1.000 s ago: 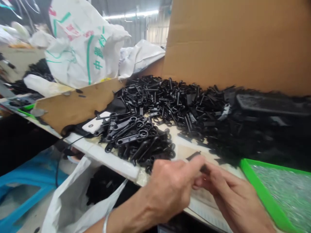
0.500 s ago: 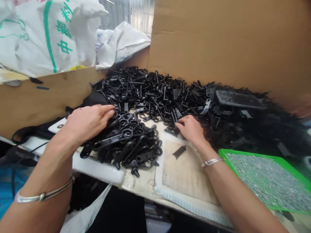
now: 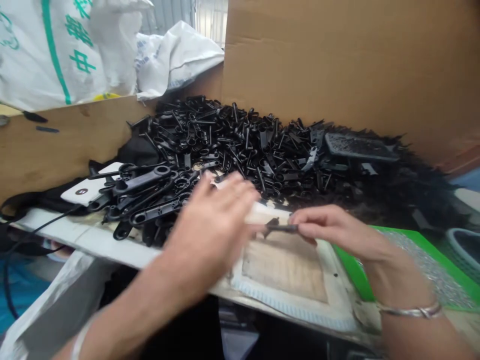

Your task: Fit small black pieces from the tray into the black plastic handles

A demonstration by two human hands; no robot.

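My right hand [image 3: 335, 227] pinches a small, narrow black plastic piece [image 3: 281, 228] between thumb and fingers, above the worn mat [image 3: 283, 270]. Its left end looks forked, though blur softens it. To the left, my left hand [image 3: 217, 220] is smeared by motion, palm down with fingers stretched out; its thumb side comes close to the piece, and I cannot tell whether they touch. Beside and behind it lies a heap of black plastic handle-like parts [image 3: 150, 185] with round ring ends, partly hidden by the hand.
A bigger pile of small black parts [image 3: 232, 135] runs along the cardboard wall [image 3: 337, 60]. On it rests a dark tray [image 3: 360, 147]. A green tray [image 3: 360, 275] of small metal pieces stands at right. White sacks [image 3: 180, 60] sit behind; a white device [image 3: 88, 187] with a cable lies left.
My right hand has come nearer, now with the black piece in its fingers. My left hand has left the handle-like parts and swung right toward it. Several of those parts now lie further left.
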